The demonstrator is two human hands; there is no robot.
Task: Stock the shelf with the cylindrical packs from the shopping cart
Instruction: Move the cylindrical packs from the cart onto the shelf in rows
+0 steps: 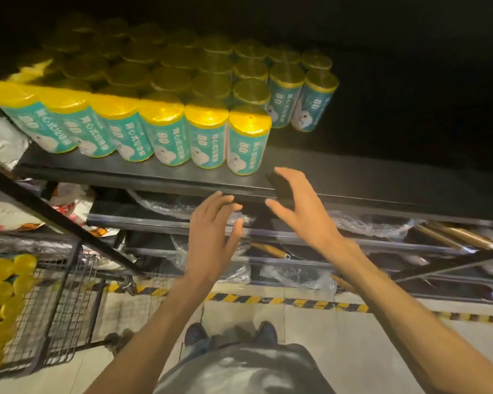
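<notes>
Several teal cylindrical packs with yellow tops stand in rows on the black shelf [339,177]. The front row ends on the right with one pack [247,140] near the shelf's front edge. Two more packs [314,100] stand further back to the right. My left hand [214,237] hovers below the shelf edge, fingers spread, holding nothing. My right hand [299,206] is just right of the last front pack, fingers loosely spread and empty, not touching it. More yellow-topped packs [1,294] lie in the wire shopping cart [60,308] at lower left.
The right part of the shelf is bare and dark. Lower shelves [296,237] hold plastic-wrapped goods and wooden-handled items [452,234]. A black diagonal frame bar [60,220] runs at left. Yellow-black hazard tape [296,302] marks the tiled floor by my feet.
</notes>
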